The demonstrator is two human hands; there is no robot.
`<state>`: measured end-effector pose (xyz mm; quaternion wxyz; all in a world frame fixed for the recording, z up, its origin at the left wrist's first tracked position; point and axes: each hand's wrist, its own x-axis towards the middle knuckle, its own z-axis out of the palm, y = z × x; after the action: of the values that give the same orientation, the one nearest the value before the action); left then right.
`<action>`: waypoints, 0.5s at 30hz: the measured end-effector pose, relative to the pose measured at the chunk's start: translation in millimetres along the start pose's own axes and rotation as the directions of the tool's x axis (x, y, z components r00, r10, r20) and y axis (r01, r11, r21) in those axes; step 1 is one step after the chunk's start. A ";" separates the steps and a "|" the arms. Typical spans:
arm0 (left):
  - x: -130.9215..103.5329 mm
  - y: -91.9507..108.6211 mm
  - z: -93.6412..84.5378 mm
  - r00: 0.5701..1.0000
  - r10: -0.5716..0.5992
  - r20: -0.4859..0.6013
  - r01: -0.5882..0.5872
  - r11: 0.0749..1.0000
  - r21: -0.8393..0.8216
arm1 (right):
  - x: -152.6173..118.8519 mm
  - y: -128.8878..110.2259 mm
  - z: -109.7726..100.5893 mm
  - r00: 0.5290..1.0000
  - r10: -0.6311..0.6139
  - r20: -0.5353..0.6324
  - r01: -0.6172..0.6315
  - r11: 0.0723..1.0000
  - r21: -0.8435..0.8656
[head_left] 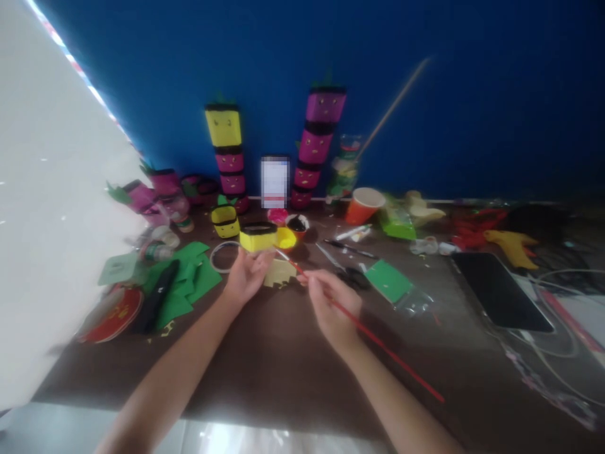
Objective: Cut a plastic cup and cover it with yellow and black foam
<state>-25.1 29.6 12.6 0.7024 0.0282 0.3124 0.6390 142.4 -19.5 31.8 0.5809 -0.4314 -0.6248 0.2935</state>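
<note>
My left hand [249, 275] is closed around the lower part of a small yellow box with a black rim [258, 239]. Pinched in my right hand [333, 304] is a paintbrush [387, 351] with a long red handle. The brush tip points up and left, close to the box's lower right corner; whether it touches cannot be made out. Just behind the tip stands a cup of yellow paint [285, 238], with a cup of black paint [298, 224] and some pink paint [278, 216] beside it. A torn cream-coloured piece [280, 273] lies under the brush.
Stacked purple boxes [314, 146] and a yellow-topped stack [224, 126] stand at the blue wall, with a phone [275, 183] between them. Green sheets [198, 284] lie left; a green packet [388, 281], a tablet [503, 291], cables and a yellow glue gun [513, 246] lie right.
</note>
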 end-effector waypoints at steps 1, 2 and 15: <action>0.5 0.1 -0.9 1.000 0.006 -0.002 -0.006 1.000 0.001 | -0.4 -0.8 -0.4 1.000 -0.002 0.000 0.002 1.000 -0.003; 0.9 0.2 -1.6 1.000 0.010 -0.005 -0.010 1.000 0.001 | -0.9 -1.7 -0.8 1.000 -0.008 -0.004 0.008 1.000 -0.005; 0.5 -1.5 -1.3 1.000 -0.017 0.024 0.018 1.000 -0.008 | -4.9 -7.7 0.0 0.995 -0.068 -0.074 0.064 0.996 -0.054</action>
<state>-24.5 29.3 10.7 0.7117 0.0301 0.3015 0.6338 140.6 -27.3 36.2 0.6020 -0.4362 -0.6238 0.2412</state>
